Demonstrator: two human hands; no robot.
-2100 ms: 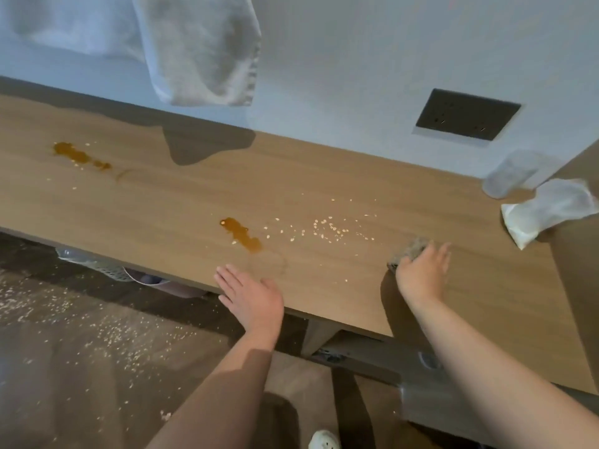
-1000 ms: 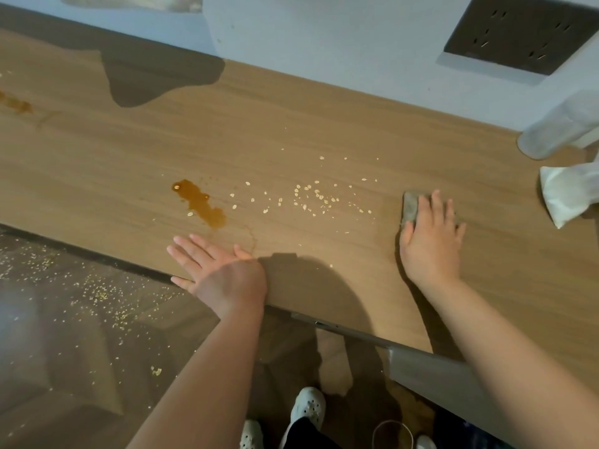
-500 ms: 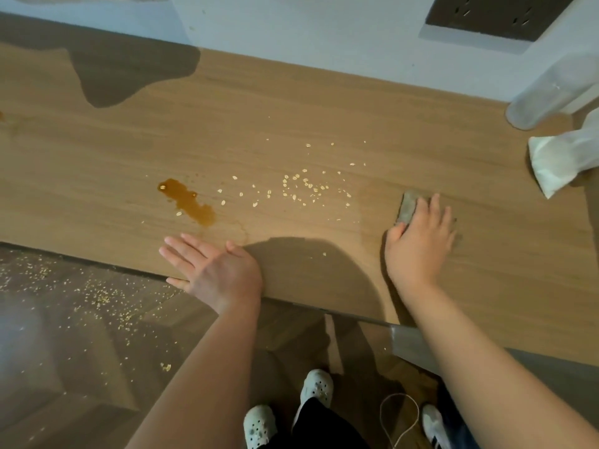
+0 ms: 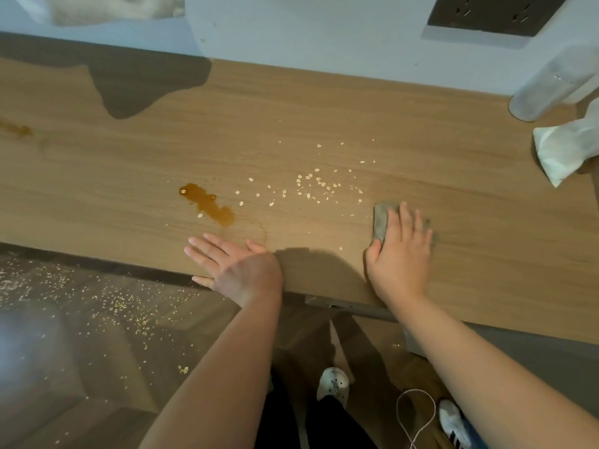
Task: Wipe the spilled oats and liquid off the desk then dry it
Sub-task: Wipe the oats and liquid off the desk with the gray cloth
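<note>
On the wooden desk lies a brown liquid puddle, with scattered oats to its right. A second small brown stain shows at the far left. My right hand presses flat on a grey sponge just right of the oats; most of the sponge is hidden under the fingers. My left hand is held open at the desk's front edge, fingers straight, below the puddle.
A crumpled white cloth and a clear overturned container sit at the right end. A grey towel hangs on the wall at top left. Oats litter the floor below. My shoes are under the desk.
My right hand with the sponge has slid a little left toward the oats. My left hand stays at the desk's front edge. The camera has tilted and shifted slightly.
</note>
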